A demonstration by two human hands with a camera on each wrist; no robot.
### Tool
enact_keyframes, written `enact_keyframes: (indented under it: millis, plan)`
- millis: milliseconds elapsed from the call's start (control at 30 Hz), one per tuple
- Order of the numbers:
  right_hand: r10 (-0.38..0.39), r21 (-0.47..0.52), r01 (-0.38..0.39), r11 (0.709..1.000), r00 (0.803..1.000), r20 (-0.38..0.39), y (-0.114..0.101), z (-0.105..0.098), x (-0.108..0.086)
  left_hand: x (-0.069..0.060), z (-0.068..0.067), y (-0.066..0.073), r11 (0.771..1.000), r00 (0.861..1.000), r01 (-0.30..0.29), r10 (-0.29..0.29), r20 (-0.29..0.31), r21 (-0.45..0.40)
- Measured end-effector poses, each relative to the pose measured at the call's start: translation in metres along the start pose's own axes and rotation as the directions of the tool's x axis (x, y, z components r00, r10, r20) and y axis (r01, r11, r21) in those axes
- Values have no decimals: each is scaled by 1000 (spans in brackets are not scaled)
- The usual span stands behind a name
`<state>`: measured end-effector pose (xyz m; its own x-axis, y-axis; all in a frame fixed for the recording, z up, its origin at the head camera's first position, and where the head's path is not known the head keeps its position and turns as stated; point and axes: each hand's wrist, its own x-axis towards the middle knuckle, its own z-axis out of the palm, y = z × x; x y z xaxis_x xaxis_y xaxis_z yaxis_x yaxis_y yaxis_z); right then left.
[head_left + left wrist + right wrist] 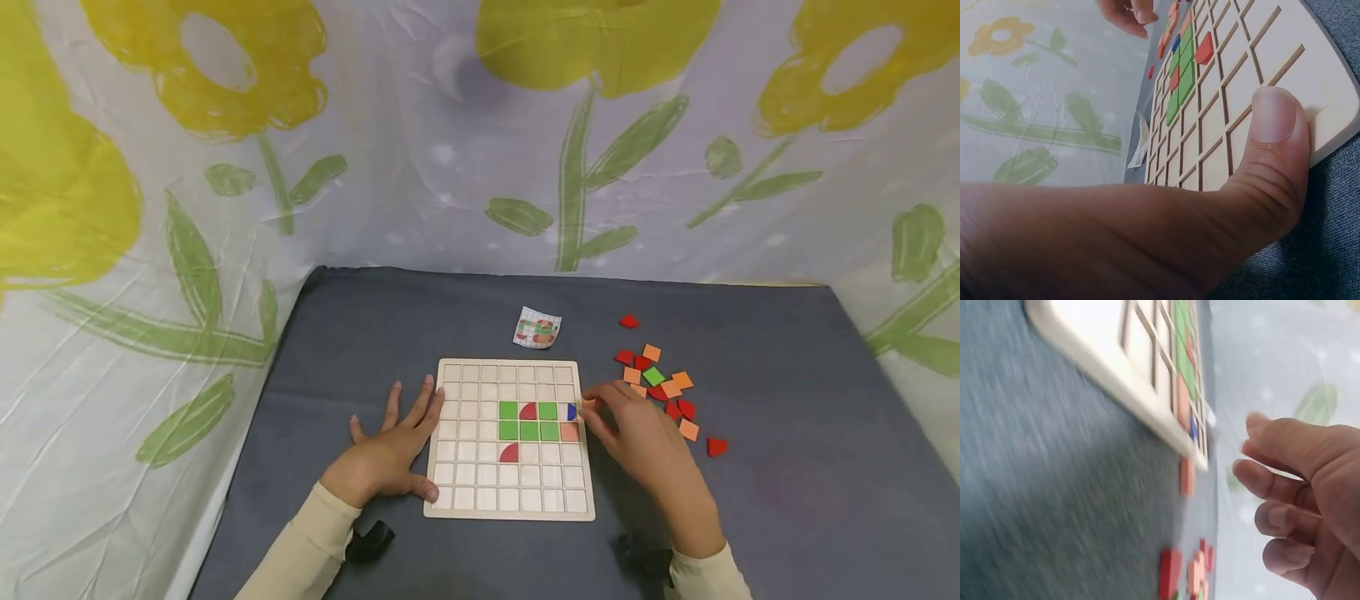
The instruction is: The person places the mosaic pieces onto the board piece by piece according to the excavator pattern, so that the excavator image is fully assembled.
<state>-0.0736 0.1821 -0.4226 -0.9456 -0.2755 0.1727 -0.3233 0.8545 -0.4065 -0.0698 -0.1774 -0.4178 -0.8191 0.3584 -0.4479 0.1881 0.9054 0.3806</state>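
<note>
Left hand point(393, 458) spread, right hand point(637, 435) loosely curled, empty, I'd edge-pinch the flat orange block-like tile point(1187, 477) beside it, likely light, stiff.

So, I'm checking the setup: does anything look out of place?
One orange piece lies off the board, beside its right edge in the head view and apart from the loose pieces, so it looks stray. Nothing appears damaged.

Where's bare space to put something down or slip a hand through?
The dark cloth is bare right of the loose pieces, left of the picture card beyond the left hand, and along the near edge of the board between the black wrist devices. It is crowded right of the board, where those pieces and the right hand are.
</note>
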Motion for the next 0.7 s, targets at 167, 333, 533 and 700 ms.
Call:
enact_keyframes:
  millis: [167,333,533,700]
  plan:
    - [52,10,-52,999,999,-14,17,-5,-1,-1,0,0,1000,1000,2,-2,-8,-3]
    - [66,4,-66,998,997,39,24,-3,3,-1,-1,0,1000,1000,4,-4,-4,-10]
    - [70,-10,-70,998,992,101,23,4,7,-1,-1,1,1000,1000,6,-6,-4,-12]
    - [100,-28,-97,995,987,125,20,8,9,-1,-1,1,1000,1000,8,-8,-7,-16]
